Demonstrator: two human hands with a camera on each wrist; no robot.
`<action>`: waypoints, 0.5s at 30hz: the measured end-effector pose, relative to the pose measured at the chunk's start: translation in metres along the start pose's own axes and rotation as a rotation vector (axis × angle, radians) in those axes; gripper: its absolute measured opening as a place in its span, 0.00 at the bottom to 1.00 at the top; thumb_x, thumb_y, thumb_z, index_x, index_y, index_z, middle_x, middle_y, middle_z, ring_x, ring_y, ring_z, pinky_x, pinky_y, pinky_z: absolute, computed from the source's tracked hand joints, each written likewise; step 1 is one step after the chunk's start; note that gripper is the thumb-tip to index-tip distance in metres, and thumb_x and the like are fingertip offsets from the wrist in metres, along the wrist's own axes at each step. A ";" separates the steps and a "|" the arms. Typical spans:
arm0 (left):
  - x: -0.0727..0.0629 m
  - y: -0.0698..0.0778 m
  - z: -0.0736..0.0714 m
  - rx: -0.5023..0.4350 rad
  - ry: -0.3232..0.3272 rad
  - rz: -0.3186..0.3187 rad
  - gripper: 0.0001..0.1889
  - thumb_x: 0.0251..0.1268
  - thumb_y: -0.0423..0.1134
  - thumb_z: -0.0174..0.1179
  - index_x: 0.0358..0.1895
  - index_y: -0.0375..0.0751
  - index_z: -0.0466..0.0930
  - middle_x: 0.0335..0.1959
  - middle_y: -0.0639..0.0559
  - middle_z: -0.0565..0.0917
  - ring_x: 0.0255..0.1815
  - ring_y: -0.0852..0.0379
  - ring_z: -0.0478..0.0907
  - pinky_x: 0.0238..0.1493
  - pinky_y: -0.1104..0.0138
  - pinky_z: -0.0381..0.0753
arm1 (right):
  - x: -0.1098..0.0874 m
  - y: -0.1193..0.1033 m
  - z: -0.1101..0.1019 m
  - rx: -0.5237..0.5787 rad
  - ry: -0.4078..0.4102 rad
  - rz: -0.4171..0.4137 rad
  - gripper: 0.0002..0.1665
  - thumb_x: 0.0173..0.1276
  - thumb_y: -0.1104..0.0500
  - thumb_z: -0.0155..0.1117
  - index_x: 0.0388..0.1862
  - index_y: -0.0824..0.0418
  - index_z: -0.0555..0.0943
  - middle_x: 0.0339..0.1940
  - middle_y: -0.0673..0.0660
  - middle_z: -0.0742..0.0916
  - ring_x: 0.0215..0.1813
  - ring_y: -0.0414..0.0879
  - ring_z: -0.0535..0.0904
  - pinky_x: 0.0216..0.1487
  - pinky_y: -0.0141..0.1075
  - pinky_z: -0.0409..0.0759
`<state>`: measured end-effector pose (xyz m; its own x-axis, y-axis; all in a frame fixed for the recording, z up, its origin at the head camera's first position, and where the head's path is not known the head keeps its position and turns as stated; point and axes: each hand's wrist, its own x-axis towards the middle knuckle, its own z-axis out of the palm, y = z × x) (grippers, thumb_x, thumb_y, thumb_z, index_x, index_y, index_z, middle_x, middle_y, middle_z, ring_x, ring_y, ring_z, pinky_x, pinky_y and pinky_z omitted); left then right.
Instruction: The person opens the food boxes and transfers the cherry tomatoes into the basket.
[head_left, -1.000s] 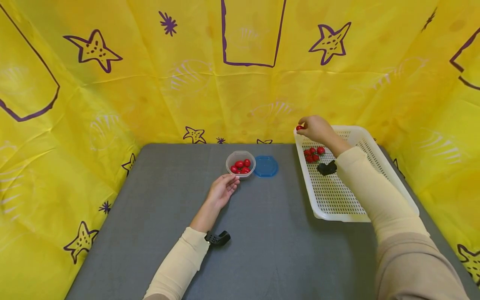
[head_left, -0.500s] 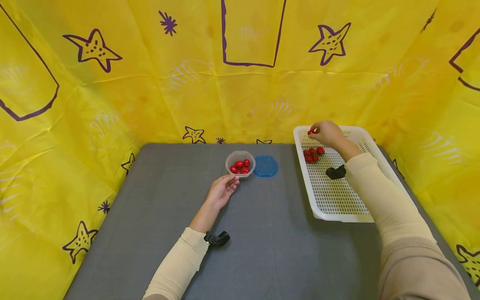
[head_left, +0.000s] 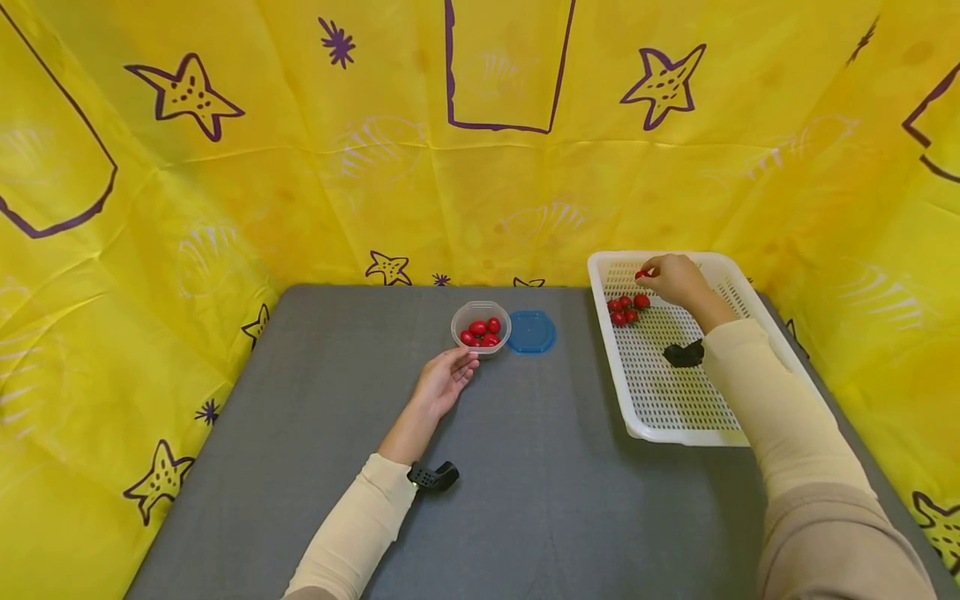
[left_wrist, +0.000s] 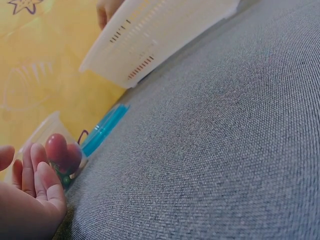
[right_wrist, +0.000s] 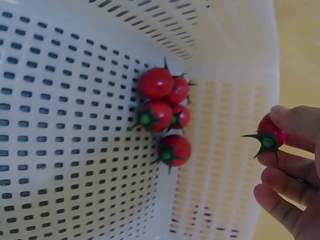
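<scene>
My left hand (head_left: 442, 382) lies at the near side of a small clear plastic container (head_left: 459, 321), its fingertips touching the rim. Several red cherry tomatoes (head_left: 478, 328) sit inside. In the left wrist view the fingers (left_wrist: 49, 181) are loosely bent against the container wall, with the thumb apart. My right hand (head_left: 678, 282) is over the far part of a white perforated basket (head_left: 630, 427). Thumb and forefinger pinch one cherry tomato (right_wrist: 272, 132) with its green stem end showing. Several more cherry tomatoes (right_wrist: 159, 116) lie grouped at one side of the basket floor.
A blue lid (head_left: 532, 332) lies flat on the grey table (head_left: 525, 500), just right of the container. The basket stands at the table's right side. A yellow patterned cloth (head_left: 495, 200) hangs behind and along both sides.
My right hand has moved right and slightly nearer, from the basket's far left corner to above its inside, still pinching the tomato. The left hand stays at the container.
</scene>
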<state>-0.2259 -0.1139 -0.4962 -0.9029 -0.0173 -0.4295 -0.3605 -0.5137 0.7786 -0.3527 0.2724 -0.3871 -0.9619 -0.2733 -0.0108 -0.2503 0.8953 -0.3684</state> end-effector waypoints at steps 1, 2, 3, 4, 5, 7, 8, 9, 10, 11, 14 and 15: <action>0.000 0.000 0.000 -0.003 0.001 0.000 0.04 0.71 0.36 0.55 0.38 0.41 0.77 0.26 0.56 0.85 0.30 0.61 0.81 0.41 0.71 0.78 | 0.000 0.002 0.001 0.001 0.002 0.003 0.21 0.71 0.56 0.58 0.53 0.73 0.78 0.46 0.75 0.84 0.44 0.65 0.79 0.48 0.56 0.76; 0.000 0.000 0.000 -0.008 0.003 -0.001 0.04 0.71 0.36 0.55 0.37 0.41 0.77 0.26 0.55 0.85 0.29 0.61 0.81 0.40 0.71 0.78 | -0.001 0.004 0.002 0.004 0.004 0.002 0.21 0.71 0.56 0.59 0.52 0.73 0.79 0.45 0.75 0.84 0.44 0.65 0.79 0.48 0.56 0.76; 0.000 0.000 0.000 -0.014 0.003 -0.003 0.04 0.71 0.35 0.55 0.37 0.41 0.77 0.26 0.55 0.85 0.29 0.62 0.81 0.39 0.71 0.78 | -0.001 0.005 0.003 0.009 0.010 0.002 0.21 0.71 0.57 0.59 0.52 0.73 0.79 0.44 0.75 0.84 0.43 0.65 0.79 0.47 0.56 0.76; 0.000 0.000 0.000 -0.018 0.003 -0.003 0.04 0.71 0.35 0.54 0.36 0.41 0.77 0.25 0.55 0.85 0.29 0.62 0.81 0.39 0.72 0.78 | -0.001 0.007 0.005 0.015 0.014 0.001 0.20 0.70 0.57 0.59 0.51 0.73 0.79 0.44 0.75 0.84 0.43 0.65 0.79 0.47 0.56 0.76; 0.001 0.000 0.000 -0.022 0.004 -0.002 0.04 0.71 0.35 0.55 0.36 0.42 0.77 0.25 0.55 0.85 0.28 0.62 0.81 0.38 0.72 0.78 | -0.002 0.009 0.006 0.019 0.021 0.000 0.20 0.70 0.57 0.60 0.50 0.74 0.79 0.43 0.75 0.84 0.42 0.65 0.79 0.47 0.56 0.76; 0.001 0.000 -0.001 -0.025 0.004 0.001 0.05 0.71 0.35 0.55 0.35 0.42 0.77 0.25 0.56 0.85 0.28 0.62 0.81 0.37 0.72 0.78 | -0.002 0.013 0.009 0.026 0.032 0.000 0.19 0.70 0.57 0.60 0.49 0.74 0.80 0.43 0.75 0.84 0.42 0.65 0.79 0.46 0.56 0.76; 0.001 0.000 -0.001 -0.025 0.003 0.003 0.05 0.71 0.35 0.55 0.35 0.43 0.77 0.25 0.56 0.85 0.28 0.62 0.81 0.37 0.72 0.78 | -0.002 0.014 0.010 0.026 0.036 0.001 0.19 0.69 0.57 0.61 0.49 0.74 0.80 0.43 0.74 0.84 0.43 0.65 0.79 0.47 0.56 0.75; 0.001 0.000 -0.001 -0.022 0.002 0.005 0.04 0.71 0.35 0.55 0.35 0.43 0.77 0.25 0.56 0.85 0.28 0.63 0.81 0.37 0.72 0.78 | -0.003 0.016 0.012 0.029 0.036 0.005 0.19 0.69 0.57 0.61 0.49 0.73 0.80 0.43 0.74 0.84 0.43 0.65 0.79 0.47 0.56 0.75; 0.001 0.000 -0.001 -0.020 0.000 0.007 0.04 0.71 0.35 0.55 0.35 0.43 0.77 0.25 0.56 0.85 0.28 0.63 0.81 0.37 0.72 0.78 | -0.003 0.018 0.013 0.025 0.034 0.007 0.19 0.69 0.57 0.61 0.49 0.73 0.80 0.43 0.74 0.84 0.44 0.66 0.79 0.48 0.57 0.75; 0.001 0.000 -0.001 -0.022 0.002 0.007 0.04 0.71 0.35 0.55 0.35 0.43 0.77 0.25 0.56 0.85 0.28 0.63 0.81 0.37 0.72 0.78 | -0.003 0.020 0.014 0.022 0.028 0.009 0.19 0.70 0.57 0.61 0.49 0.73 0.80 0.44 0.75 0.84 0.45 0.66 0.79 0.48 0.57 0.75; 0.001 0.001 -0.001 -0.017 0.004 0.005 0.03 0.71 0.35 0.56 0.36 0.42 0.76 0.25 0.57 0.85 0.28 0.63 0.81 0.38 0.72 0.78 | -0.005 0.024 0.018 0.019 -0.002 0.025 0.20 0.71 0.57 0.60 0.51 0.73 0.79 0.45 0.75 0.84 0.46 0.67 0.79 0.48 0.57 0.75; 0.001 0.001 -0.001 -0.015 0.005 0.004 0.03 0.71 0.35 0.56 0.37 0.42 0.76 0.25 0.57 0.85 0.28 0.62 0.81 0.39 0.72 0.78 | -0.005 0.026 0.019 0.022 -0.013 0.033 0.20 0.71 0.57 0.59 0.51 0.73 0.79 0.45 0.75 0.83 0.46 0.67 0.79 0.48 0.57 0.75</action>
<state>-0.2270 -0.1152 -0.4969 -0.9031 -0.0236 -0.4288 -0.3535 -0.5261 0.7735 -0.3520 0.2903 -0.4145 -0.9681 -0.2481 -0.0358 -0.2153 0.8962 -0.3880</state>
